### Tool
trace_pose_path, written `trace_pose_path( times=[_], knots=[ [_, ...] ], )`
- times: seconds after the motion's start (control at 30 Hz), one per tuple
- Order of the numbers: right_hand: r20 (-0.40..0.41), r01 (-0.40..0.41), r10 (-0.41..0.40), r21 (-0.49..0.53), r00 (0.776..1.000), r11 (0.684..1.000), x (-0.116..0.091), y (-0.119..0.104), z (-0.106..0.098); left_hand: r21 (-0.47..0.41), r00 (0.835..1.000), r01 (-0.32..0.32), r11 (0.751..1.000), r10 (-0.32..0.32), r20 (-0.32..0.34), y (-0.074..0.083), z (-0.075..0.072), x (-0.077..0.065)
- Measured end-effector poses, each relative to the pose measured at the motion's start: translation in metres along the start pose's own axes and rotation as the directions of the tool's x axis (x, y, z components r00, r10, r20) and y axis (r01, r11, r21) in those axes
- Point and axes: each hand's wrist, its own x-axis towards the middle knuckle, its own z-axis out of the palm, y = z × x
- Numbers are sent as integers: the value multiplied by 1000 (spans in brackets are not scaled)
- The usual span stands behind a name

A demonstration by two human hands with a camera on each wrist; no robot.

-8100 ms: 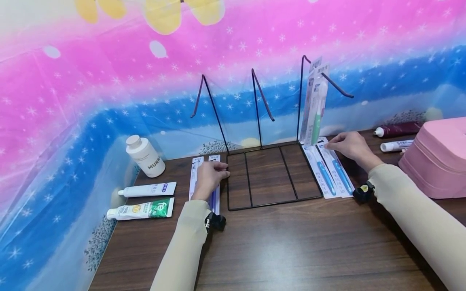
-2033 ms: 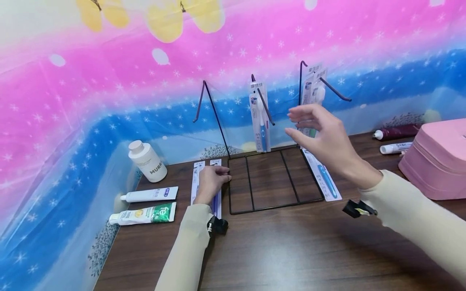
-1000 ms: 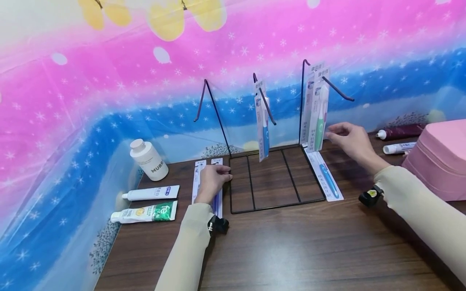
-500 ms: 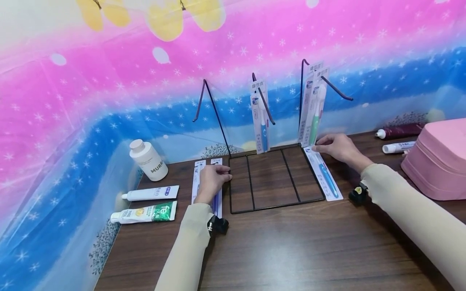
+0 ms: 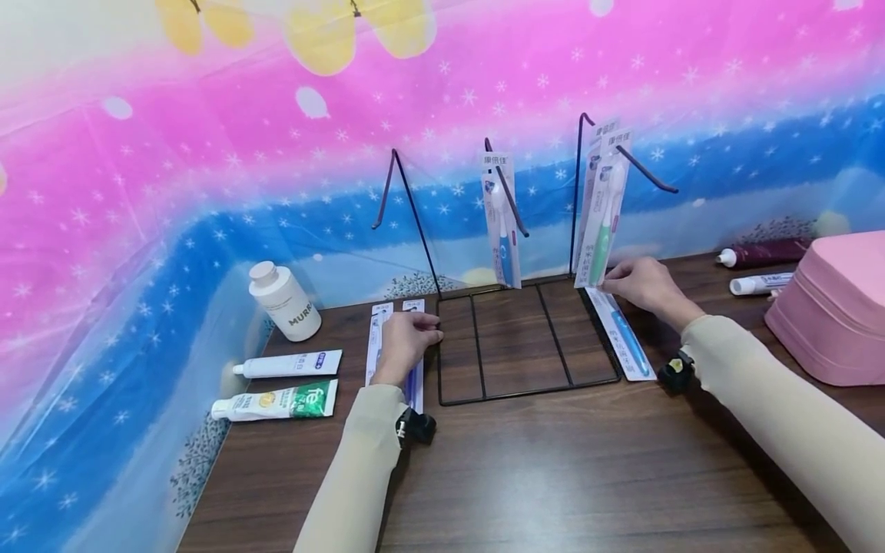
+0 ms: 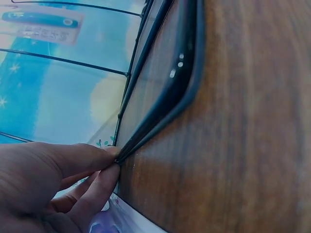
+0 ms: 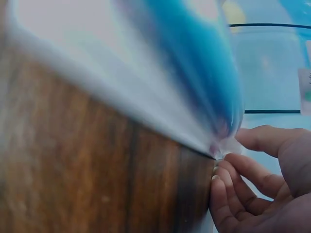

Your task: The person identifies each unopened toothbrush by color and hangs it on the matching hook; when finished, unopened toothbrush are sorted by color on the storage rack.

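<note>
My left hand (image 5: 404,346) pinches the left side bar of a black wire display rack (image 5: 484,397); the left wrist view shows thumb and finger closed on the rack's wire (image 6: 180,82). With thumb and fingertips, my right hand (image 5: 646,288) pinches the top end of a packaged blue toothbrush (image 5: 629,338) lying tilted beside the rack's right edge. Close up in the right wrist view, that toothbrush pack (image 7: 194,58) is blurred. Another packaged blue toothbrush (image 5: 503,230) hangs on the middle hook. Packaged toothbrushes, a green one (image 5: 603,230) in front, hang on the right hook.
Two more toothbrush packs (image 5: 376,330) lie under and beside my left hand. Farther left are a white bottle (image 5: 286,303) and two toothpaste tubes (image 5: 286,364). A pink case (image 5: 830,307) and two tubes (image 5: 760,283) stand at right. The left hook (image 5: 382,192) bears nothing.
One blue toothbrush pack has gone from the table at right to the middle hook. My right hand has come down from mid-air onto the remaining pack; my left hand stays at the rack.
</note>
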Motion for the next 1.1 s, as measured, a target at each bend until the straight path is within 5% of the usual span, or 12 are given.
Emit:
trace_pose_path(
  times=[0.37,0.73,1.1],
  knots=[
    [-18,-127,133,180,991,975,-15,4,-19,6,1000,3,1000,-3,7,-1,0,-1],
    [-86,-7,23,179,996,984,-53,-12,-63,6,1000,2,1000,-2,9,0,0,0],
    [-241,63,-37,102,970,993,-95,-24,-88,3,1000,-3,1000,3,5,0,0,1]
  ],
)
